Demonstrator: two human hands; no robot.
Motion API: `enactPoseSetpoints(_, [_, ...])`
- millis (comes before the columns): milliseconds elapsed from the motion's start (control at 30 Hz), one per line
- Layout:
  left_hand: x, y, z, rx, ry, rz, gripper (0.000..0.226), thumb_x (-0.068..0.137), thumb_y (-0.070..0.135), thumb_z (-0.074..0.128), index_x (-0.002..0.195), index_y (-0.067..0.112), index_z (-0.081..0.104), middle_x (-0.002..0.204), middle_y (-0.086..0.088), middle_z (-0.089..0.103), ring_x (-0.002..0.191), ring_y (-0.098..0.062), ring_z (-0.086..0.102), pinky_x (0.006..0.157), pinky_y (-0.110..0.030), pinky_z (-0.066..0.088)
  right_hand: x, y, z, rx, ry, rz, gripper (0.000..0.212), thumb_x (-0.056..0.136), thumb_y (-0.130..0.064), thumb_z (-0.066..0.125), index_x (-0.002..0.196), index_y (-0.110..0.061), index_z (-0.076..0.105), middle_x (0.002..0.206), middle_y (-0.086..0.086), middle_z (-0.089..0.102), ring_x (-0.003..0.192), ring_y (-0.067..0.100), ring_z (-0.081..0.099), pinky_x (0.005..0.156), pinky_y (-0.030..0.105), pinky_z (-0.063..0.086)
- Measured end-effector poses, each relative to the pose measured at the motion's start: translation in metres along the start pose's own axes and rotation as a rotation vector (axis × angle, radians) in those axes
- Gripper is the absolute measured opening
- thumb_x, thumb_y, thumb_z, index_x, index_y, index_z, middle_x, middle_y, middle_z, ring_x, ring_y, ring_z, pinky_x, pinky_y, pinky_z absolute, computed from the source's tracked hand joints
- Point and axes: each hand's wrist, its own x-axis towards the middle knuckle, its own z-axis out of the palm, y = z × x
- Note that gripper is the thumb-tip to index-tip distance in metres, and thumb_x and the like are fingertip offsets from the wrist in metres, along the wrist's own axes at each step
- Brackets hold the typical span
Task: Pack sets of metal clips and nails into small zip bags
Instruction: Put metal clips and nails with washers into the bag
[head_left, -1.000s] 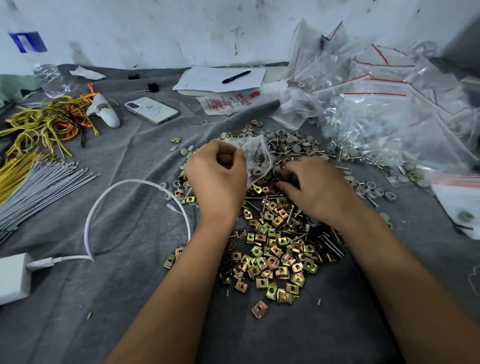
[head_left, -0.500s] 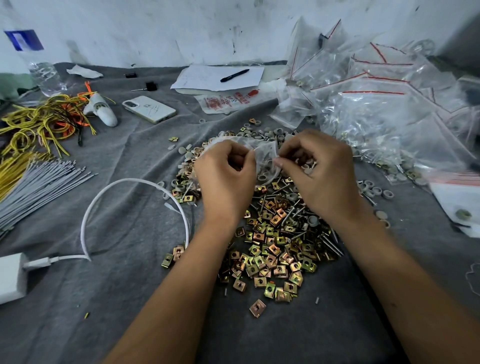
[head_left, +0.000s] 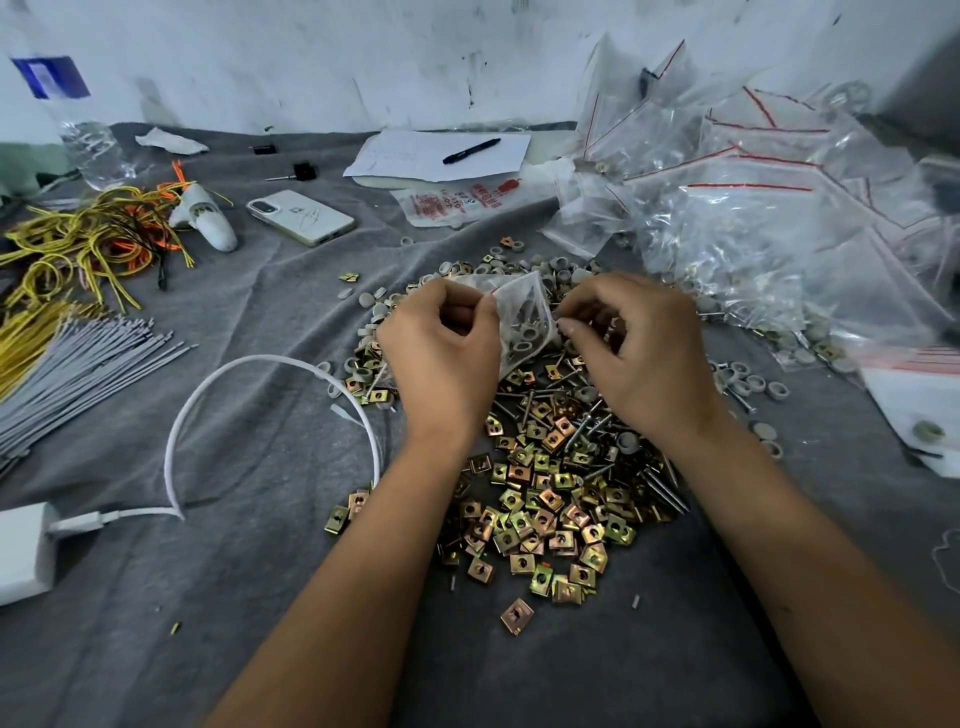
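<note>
Working over the clips (head_left: 540, 499), I take that heap on the grey cloth (head_left: 249, 597) as my landmark. Far left of the clips sits a white charger (head_left: 21, 551), its cable (head_left: 218, 395) looping up and round toward the heap. Above the charger, still well left of the clips, lie grey rods (head_left: 78, 369) and a tangle of yellow wires (head_left: 88, 244), with a water bottle (head_left: 78, 124) behind them at the wall. Up and left of the clips rests a phone (head_left: 301, 217), face down.

My left hand (head_left: 441, 358) hovers over the heap's upper left edge, fingers curled, thumb and forefinger pinching the left rim of a small bag (head_left: 519, 322). That bag hangs just above the top of the clips, between my hands, with grey rings and screws showing through the plastic. My right hand (head_left: 644, 353) is over the heap's upper right; its fingers are curled at the bag's right edge, but I cannot tell whether they really grip the bag or hold something small. Screws (head_left: 587, 431) lie mixed into the clips below that hand.

Behind the clips a pen (head_left: 471, 150) lies on paper (head_left: 441, 153). Up and right of the clips rises a mound of zip bags (head_left: 779, 223).
</note>
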Motion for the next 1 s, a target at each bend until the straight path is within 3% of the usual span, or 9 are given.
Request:
enactPoseSetpoints(67, [0.0,0.001,0.0,0.004,0.002,-0.004,0.018,0.088,0.013,0.079,0.077,0.024,0.07,0.065,0.017,0.064,0.061,0.003,0.062,0.055,-0.01,0.045,-0.001,0.005,0.003,-0.094,-0.15,0.049,0.011,0.088,-0.024,0.079,0.097,-0.018,0.075,0.092,-0.004,0.069,0.085,0.011,0.06,0.074,0.03,0.05])
enactPoseSetpoints(167, [0.0,0.0,-0.001,0.003,0.003,-0.005,0.017,0.088,0.013,0.079,0.077,0.024,0.071,0.065,0.018,0.064,0.061,0.004,0.062,0.055,-0.009,0.044,-0.002,0.01,0.008,-0.268,-0.345,0.083,0.025,0.087,-0.043,0.077,0.102,-0.024,0.075,0.094,-0.005,0.06,0.092,0.013,0.049,0.074,0.03,0.035])
enactPoseSetpoints(233, [0.001,0.0,-0.001,0.0,0.001,-0.012,0.016,0.088,0.013,0.078,0.077,0.022,0.071,0.065,0.017,0.064,0.061,0.003,0.062,0.055,-0.01,0.045,-0.001,0.009,0.008,-0.268,-0.385,0.105,0.026,0.087,-0.042,0.076,0.105,-0.023,0.074,0.095,-0.007,0.059,0.092,0.013,0.05,0.074,0.03,0.035])
enactPoseSetpoints(433, [0.001,0.0,-0.001,0.0,-0.01,-0.023,0.017,0.088,0.015,0.079,0.077,0.024,0.071,0.066,0.016,0.065,0.06,0.002,0.063,0.055,-0.012,0.047,-0.002,0.008,0.006,-0.151,-0.273,0.176,0.006,0.092,-0.018,0.074,0.099,-0.017,0.074,0.088,-0.009,0.064,0.082,0.011,0.061,0.073,0.027,0.046])
enactPoseSetpoints(533, [0.001,0.001,-0.002,0.003,-0.013,-0.011,0.02,0.088,0.013,0.079,0.076,0.027,0.069,0.066,0.016,0.065,0.06,0.001,0.062,0.055,-0.011,0.046,-0.001,0.005,0.004,-0.062,-0.183,0.194,0.009,0.094,-0.013,0.072,0.102,-0.014,0.073,0.09,-0.007,0.067,0.077,0.003,0.062,0.071,0.016,0.05])
enactPoseSetpoints(600, [0.0,-0.001,-0.001,0.011,-0.029,0.011,0.018,0.088,0.013,0.078,0.076,0.023,0.07,0.066,0.012,0.067,0.06,-0.002,0.063,0.056,-0.015,0.049,-0.001,0.001,0.0,0.017,-0.042,0.107,0.009,0.093,-0.01,0.073,0.102,-0.011,0.074,0.089,-0.006,0.068,0.076,-0.004,0.062,0.071,0.007,0.047])
enactPoseSetpoints(667, [-0.002,-0.001,0.0,0.011,-0.07,0.051,0.013,0.088,0.011,0.077,0.077,0.016,0.073,0.067,0.006,0.068,0.06,-0.006,0.064,0.056,-0.022,0.052,-0.001,-0.003,-0.001,0.046,0.049,-0.011,0.01,0.091,-0.01,0.074,0.101,-0.009,0.073,0.09,-0.005,0.069,0.079,0.0,0.063,0.074,0.007,0.048])
enactPoseSetpoints(900, [-0.006,0.001,0.002,0.05,-0.114,0.206,0.011,0.086,0.01,0.077,0.077,0.009,0.072,0.071,0.001,0.068,0.065,-0.013,0.064,0.061,-0.037,0.054,-0.002,-0.006,0.006,-0.075,-0.135,-0.052,0.023,0.079,-0.002,0.082,0.098,-0.014,0.076,0.092,0.002,0.072,0.084,0.017,0.063,0.079,0.036,0.054])
enactPoseSetpoints(1000, [-0.01,0.005,0.003,0.097,-0.113,0.262,0.011,0.085,0.007,0.077,0.076,0.007,0.07,0.073,-0.001,0.066,0.065,-0.016,0.061,0.061,-0.039,0.051,-0.001,-0.005,0.005,-0.022,-0.124,0.003,0.026,0.079,-0.006,0.085,0.1,-0.019,0.078,0.093,0.0,0.075,0.084,0.012,0.066,0.079,0.026,0.054])
